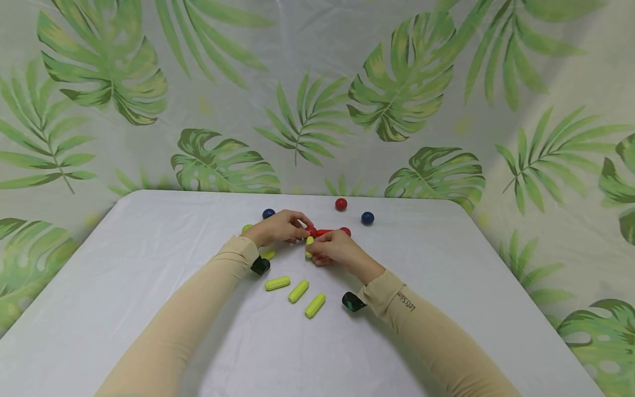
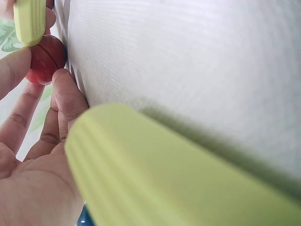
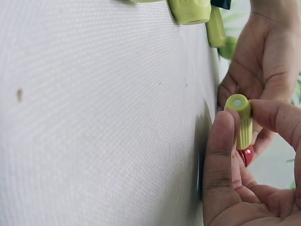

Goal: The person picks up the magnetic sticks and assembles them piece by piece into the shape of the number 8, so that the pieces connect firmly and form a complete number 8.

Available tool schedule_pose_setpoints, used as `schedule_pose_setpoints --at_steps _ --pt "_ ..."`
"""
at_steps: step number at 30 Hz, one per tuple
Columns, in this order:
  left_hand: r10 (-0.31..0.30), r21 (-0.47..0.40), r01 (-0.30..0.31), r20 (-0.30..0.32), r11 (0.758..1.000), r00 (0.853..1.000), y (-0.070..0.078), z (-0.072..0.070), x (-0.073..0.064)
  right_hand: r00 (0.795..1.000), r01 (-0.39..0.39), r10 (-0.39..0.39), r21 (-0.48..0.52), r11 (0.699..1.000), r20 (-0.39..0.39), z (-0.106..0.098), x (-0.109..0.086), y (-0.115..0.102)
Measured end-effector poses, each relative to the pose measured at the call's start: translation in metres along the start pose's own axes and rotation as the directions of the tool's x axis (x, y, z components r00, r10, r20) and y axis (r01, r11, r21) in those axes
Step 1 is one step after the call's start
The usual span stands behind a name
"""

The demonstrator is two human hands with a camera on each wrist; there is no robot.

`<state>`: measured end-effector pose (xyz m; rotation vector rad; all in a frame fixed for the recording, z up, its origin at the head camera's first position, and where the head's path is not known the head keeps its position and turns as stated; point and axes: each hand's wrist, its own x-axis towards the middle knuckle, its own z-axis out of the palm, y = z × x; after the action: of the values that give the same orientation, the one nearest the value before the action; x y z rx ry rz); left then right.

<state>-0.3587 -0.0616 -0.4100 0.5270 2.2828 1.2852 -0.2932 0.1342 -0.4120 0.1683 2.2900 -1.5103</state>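
Observation:
My left hand (image 1: 279,227) pinches a red ball (image 2: 48,60) between thumb and fingers, close to the white tabletop. My right hand (image 1: 342,251) holds a ribbed yellow-green magnetic stick (image 3: 244,123) between thumb and fingertips; a round metallic spot shows in its near end. The stick's far end meets the red ball, or nearly so, in the left wrist view. A red stick (image 1: 324,232) runs right from that ball to a second red ball (image 1: 345,231), partly hidden behind my right hand.
Several loose yellow-green sticks (image 1: 299,291) lie nearer me, one more (image 1: 268,255) beside my left wrist. Farther back are a red ball (image 1: 340,204) and two blue balls, one right (image 1: 367,218), one left (image 1: 268,213). A green ball (image 1: 247,227) is partly hidden behind my left wrist.

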Motion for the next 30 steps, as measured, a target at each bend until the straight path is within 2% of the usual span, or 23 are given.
schedule_pose_setpoints --at_steps 30 --pt "-0.006 0.004 0.006 -0.006 1.0 1.0 0.0036 0.0019 -0.0055 1.0 -0.005 0.006 -0.025 1.0 0.013 -0.003 0.0005 0.0008"
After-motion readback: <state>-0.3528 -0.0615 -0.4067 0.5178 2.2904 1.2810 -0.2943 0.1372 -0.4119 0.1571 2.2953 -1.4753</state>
